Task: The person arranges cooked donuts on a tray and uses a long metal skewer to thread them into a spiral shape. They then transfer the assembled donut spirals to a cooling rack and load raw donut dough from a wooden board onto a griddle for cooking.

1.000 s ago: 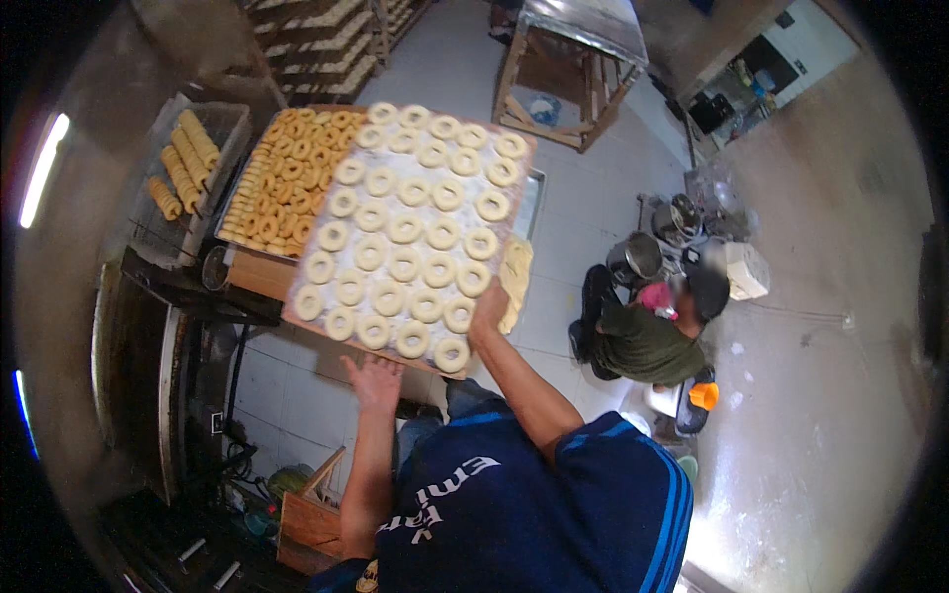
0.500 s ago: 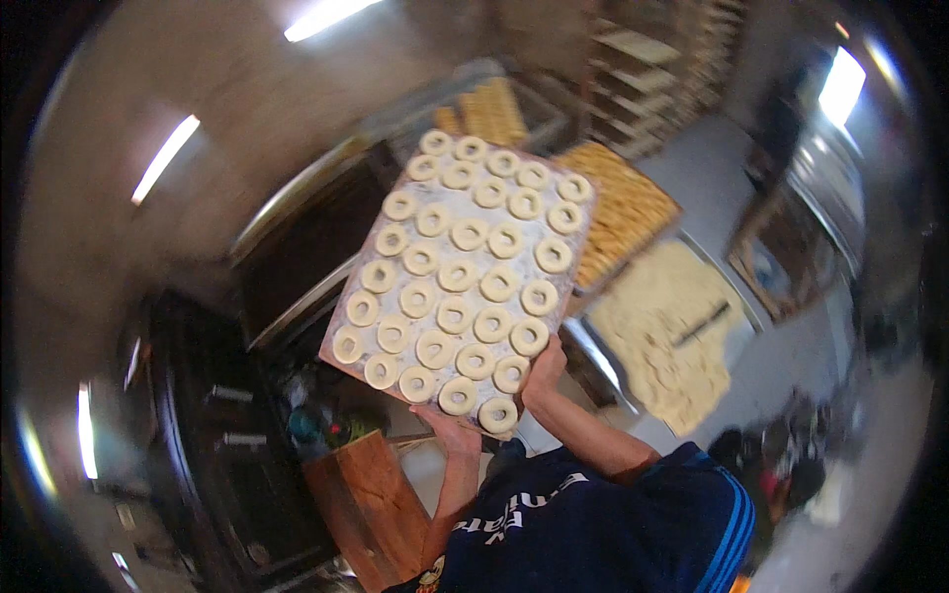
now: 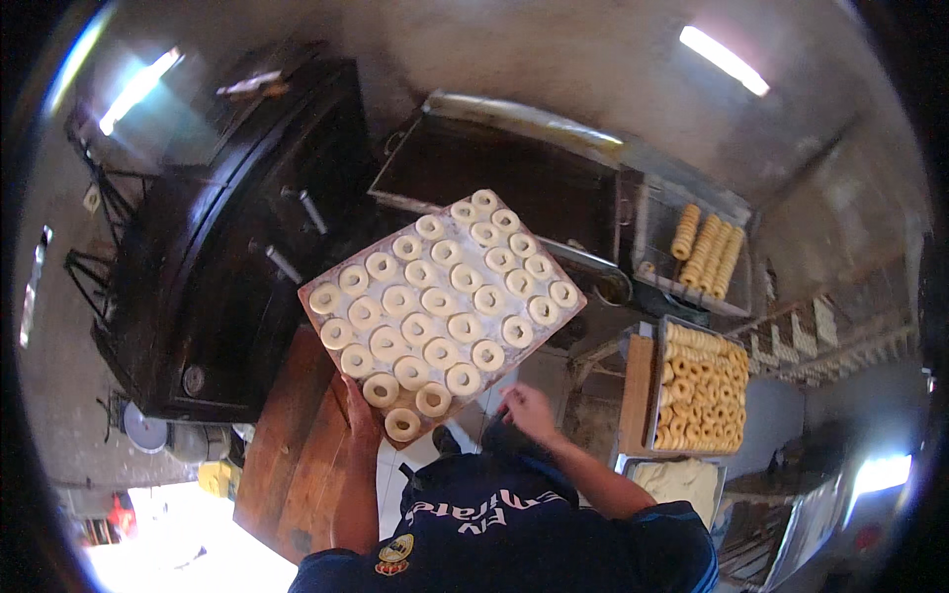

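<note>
A broad floured board (image 3: 491, 329) covered with rows of raw dough rings (image 3: 397, 346) spreads out in front of me at a slant. My left hand (image 3: 362, 413) grips it by the near left edge, the thumb side showing and the other fingers hidden beneath. Off the near right edge, apart from the board, my right hand (image 3: 530, 411) has loosely bent fingers and nothing visible in it. The board's left part reaches over a brown wooden table (image 3: 287, 445). What bears the board from below is hidden.
A black oven (image 3: 267, 247) with metal handles stands at the left. Behind the board is a large dark rectangular vat (image 3: 514, 183). To the right are a tray (image 3: 655, 395) of browned rings, a bin (image 3: 736, 304) with stacked rings, and pale dough (image 3: 682, 484).
My view has swung toward the oven. The board has turned and come near the wooden table. My right hand has let go of its edge; my left hand still holds it.
</note>
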Available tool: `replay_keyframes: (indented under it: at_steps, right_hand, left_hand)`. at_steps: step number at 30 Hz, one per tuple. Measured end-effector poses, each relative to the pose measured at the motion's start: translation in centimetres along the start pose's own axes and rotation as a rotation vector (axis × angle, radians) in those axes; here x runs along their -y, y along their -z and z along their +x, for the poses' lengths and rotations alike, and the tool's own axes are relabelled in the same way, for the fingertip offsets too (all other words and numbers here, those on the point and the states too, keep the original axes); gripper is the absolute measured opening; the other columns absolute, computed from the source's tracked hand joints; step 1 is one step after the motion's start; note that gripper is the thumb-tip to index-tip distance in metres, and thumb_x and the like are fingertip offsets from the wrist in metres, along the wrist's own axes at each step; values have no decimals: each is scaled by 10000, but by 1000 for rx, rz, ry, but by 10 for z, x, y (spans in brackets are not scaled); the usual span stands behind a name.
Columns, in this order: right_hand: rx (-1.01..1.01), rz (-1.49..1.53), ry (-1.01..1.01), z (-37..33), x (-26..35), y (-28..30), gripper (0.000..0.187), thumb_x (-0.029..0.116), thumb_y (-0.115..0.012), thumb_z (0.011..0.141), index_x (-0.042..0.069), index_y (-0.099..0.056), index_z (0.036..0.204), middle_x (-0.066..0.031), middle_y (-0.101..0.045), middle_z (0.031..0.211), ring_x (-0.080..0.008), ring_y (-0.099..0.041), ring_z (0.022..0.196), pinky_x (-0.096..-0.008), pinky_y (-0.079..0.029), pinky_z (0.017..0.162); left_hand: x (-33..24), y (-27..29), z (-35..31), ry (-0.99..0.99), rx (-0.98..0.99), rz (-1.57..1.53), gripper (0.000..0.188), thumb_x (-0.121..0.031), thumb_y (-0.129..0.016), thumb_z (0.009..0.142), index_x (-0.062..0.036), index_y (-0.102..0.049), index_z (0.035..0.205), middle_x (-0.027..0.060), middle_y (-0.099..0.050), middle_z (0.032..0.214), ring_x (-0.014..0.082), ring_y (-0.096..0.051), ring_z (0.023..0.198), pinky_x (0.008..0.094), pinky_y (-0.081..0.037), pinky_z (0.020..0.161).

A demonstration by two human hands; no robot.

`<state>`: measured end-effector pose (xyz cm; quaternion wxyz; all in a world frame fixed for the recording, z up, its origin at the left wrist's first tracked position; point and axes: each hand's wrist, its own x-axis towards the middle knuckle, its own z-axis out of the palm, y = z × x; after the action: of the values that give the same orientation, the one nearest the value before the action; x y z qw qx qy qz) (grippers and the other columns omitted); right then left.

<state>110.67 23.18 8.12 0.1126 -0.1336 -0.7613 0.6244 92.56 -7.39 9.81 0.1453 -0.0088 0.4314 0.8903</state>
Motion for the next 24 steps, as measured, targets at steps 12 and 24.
replay_keyframes:
  at_steps: [12, 24]
  right_hand:
    - [119, -984, 706, 474, 132, 121, 402, 157, -684, 894, 82, -632, 1285, -160, -618, 1354, -402, -551, 1250, -498, -486, 1039]
    - [680, -1085, 567, 650, 138, 82, 343, 123, -616, 921, 79, -698, 1250, -234, -670, 1252, -452, -623, 1165, -543, -497, 1039]
  left_hand:
    - [7, -11, 37, 37, -177, -162, 823, -723, -367, 1050, -91, -401, 1576, 151, -560, 1503, 317, -596, 1335, 493, -545, 1085]
    - [-45, -93, 59, 179, -429, -82, 785, -681, -342, 1077, -94, -378, 1596, 146, -550, 1520, 314, -590, 1341, 465, -533, 1099]
